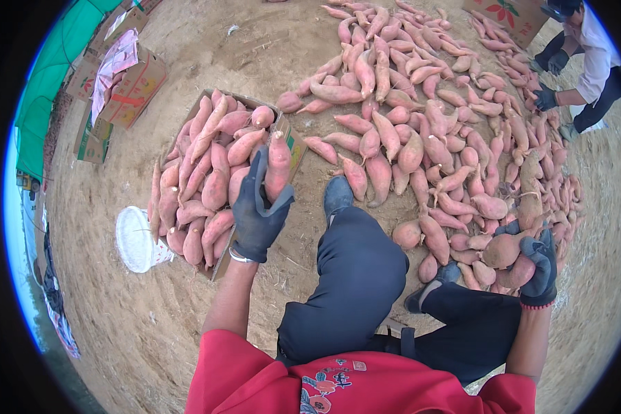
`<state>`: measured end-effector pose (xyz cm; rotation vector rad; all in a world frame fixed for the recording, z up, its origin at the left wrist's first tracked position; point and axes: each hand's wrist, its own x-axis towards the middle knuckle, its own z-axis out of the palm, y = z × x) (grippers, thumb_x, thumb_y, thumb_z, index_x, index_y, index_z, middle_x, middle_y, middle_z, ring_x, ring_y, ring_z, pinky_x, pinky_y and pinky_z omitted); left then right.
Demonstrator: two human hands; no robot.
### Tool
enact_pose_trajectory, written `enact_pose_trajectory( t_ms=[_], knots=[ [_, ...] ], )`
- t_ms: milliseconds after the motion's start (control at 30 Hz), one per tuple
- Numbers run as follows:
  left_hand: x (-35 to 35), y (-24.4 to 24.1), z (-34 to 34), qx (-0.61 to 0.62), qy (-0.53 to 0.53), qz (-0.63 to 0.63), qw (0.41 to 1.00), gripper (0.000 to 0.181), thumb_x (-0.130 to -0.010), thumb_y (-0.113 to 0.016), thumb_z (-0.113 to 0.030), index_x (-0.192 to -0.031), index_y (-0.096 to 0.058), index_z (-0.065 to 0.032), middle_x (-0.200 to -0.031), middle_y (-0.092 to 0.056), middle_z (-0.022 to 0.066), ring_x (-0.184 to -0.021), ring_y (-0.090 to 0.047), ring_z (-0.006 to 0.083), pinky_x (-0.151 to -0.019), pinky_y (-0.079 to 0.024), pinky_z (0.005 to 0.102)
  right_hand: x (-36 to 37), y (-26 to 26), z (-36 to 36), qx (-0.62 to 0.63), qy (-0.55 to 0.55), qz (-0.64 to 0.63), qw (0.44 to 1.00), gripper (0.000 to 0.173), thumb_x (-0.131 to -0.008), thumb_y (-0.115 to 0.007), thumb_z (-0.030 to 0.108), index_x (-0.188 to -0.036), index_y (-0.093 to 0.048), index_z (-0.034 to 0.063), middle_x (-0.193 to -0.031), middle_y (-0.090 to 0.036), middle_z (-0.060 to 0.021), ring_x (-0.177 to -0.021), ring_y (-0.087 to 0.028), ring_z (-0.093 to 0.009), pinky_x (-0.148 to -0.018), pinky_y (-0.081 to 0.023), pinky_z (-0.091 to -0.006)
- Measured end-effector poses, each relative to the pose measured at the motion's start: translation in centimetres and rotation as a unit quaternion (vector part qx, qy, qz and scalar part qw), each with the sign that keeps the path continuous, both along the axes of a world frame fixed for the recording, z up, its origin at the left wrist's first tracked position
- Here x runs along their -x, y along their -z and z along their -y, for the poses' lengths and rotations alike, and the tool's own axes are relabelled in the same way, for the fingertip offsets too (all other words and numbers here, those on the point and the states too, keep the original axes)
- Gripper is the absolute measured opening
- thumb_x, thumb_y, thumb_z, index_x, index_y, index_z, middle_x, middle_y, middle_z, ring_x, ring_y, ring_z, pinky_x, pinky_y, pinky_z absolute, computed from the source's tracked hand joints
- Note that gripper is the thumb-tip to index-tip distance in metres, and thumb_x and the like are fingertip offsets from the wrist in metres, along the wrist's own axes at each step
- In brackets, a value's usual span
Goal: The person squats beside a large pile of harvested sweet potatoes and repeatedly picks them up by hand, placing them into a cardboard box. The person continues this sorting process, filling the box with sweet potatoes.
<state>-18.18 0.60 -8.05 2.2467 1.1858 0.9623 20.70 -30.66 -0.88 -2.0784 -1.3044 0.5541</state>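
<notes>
My left hand, in a dark work glove, holds a pink sweet potato between thumb and fingers, over the right side of a cardboard box heaped with sweet potatoes. At the near edge of a large spread of sweet potatoes, my right hand, gloved too, is closed around a sweet potato. A rounder, brownish one lies against it, just left of that hand. The fingertips of my right hand are partly hidden.
A white bucket stands left of the box. More cardboard boxes stand at the upper left by green sheeting. A person in dark gloves bends over the pile's far right side, near another box. My boot is between box and pile.
</notes>
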Motion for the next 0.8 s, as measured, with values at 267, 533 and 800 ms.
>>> enact_pose_trajectory(
  t_ms=[267, 533, 800],
  knots=[
    [4.7, -2.3, -12.2, -0.111, -0.032, -0.255, 0.96, 0.057, -0.086, -0.068, -0.024, -0.137, -0.051, -0.0075, -0.123, -0.061, 0.0196, -0.105, -0.063, 0.034, -0.089, -0.05, 0.0408, 2.3, -1.0, -0.2, -0.161, 0.11, -0.245, 0.95, 0.025, -0.08, -0.069, 0.009, -0.103, -0.064, -0.0002, -0.109, -0.062, -0.016, -0.095, -0.062, -0.03, -0.084, -0.05, -0.038],
    [-1.1, -7.8, -11.2, -0.205, 0.013, -0.378, 0.903, 0.045, -0.087, -0.061, -0.04, -0.121, -0.063, -0.0104, -0.139, -0.051, 0.0198, -0.118, -0.054, 0.0365, -0.096, -0.045, 0.0462, 3.7, -5.1, -2.8, -0.183, 0.046, -0.479, 0.857, 0.051, -0.084, -0.062, 0.013, -0.131, -0.047, -0.0027, -0.117, -0.061, -0.015, -0.107, -0.062, -0.024, -0.091, -0.051, -0.0352],
    [-18.9, -13.8, 9.4, 0.21, 0.499, -0.023, 0.84, 0.097, -0.077, -0.082, -0.032, -0.151, -0.026, -0.0037, -0.147, -0.041, 0.0193, -0.133, -0.044, 0.0278, -0.106, -0.04, 0.0369, 3.0, -2.2, -4.3, -0.212, 0.063, -0.52, 0.825, 0.057, -0.065, -0.083, 0.021, -0.118, -0.066, 0.0089, -0.122, -0.058, -0.0135, -0.114, -0.054, -0.031, -0.103, -0.04, -0.0416]
  ],
)
